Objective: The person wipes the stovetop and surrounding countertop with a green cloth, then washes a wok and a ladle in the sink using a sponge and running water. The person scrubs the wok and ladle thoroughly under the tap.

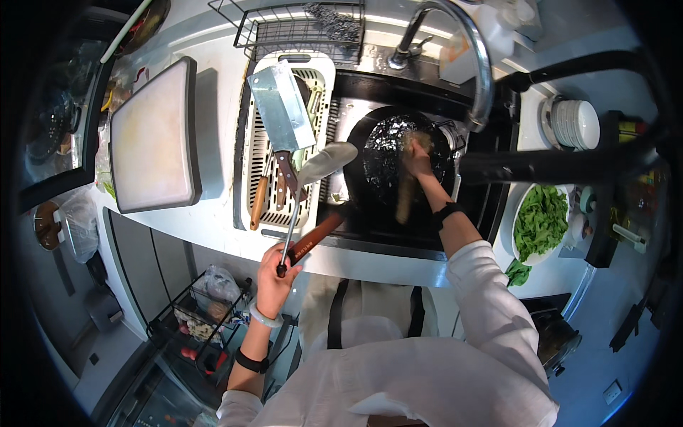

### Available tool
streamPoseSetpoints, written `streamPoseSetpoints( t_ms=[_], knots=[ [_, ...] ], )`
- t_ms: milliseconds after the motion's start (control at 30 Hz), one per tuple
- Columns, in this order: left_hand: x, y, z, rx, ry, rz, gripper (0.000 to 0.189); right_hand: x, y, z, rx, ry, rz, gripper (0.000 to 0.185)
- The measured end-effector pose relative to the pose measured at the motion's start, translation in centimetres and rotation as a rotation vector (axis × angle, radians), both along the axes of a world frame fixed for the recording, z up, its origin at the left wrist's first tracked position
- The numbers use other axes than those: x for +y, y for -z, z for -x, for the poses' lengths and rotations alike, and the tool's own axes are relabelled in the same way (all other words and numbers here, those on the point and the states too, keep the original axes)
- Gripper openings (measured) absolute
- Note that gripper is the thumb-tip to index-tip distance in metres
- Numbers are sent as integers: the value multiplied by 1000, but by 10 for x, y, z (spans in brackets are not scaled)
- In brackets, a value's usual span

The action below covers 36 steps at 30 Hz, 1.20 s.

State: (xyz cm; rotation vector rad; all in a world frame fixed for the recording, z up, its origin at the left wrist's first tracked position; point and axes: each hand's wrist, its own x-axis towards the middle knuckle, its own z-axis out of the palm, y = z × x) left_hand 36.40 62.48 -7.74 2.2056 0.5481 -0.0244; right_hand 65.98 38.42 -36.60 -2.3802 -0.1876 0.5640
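My left hand [276,280] grips the reddish-brown wooden handle [320,237] of a black wok [356,155] together with the thin shaft of a long metal ladle [292,224]. The ladle's bowl points away from me, over the gap between drying rack and wok. The wok sits in the sink, with shiny wet glints inside. Reaching into it, my right hand [420,160] holds a long tan brush [406,200], seemingly of plant fibre. Its far end is blurred against the wok's inner surface.
Left of the sink, a cream draining basket [259,181] carries a cleaver [280,107] and wooden-handled tools. A cutting board [155,139] stands farther left. The faucet [480,69] arches over the sink. Right are stacked white dishes [573,124] and a bowl of leafy greens [541,224].
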Motion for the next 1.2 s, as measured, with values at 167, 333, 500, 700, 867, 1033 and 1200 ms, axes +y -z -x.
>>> streamPoseSetpoints(
  t_ms=[167,333,500,700,867,1033,1200],
  knots=[
    [7,16,3,246,-100,266,22,60,-12,14,6,37,-252,61],
    [6,17,1,249,-102,263,36,55,-77,55,363,-495,-438,49],
    [4,12,-6,246,-154,298,31,-1,-144,54,632,-1003,151,36],
    [4,9,-10,280,-155,266,27,-33,-117,59,340,-943,972,27],
    [2,10,-6,298,-150,230,27,-30,-43,10,157,-194,536,37],
    [-1,14,-3,239,-94,114,32,47,-17,-14,108,12,-175,66],
    [-4,18,-2,148,-56,24,35,71,-77,30,568,-331,-527,66]
  ],
)
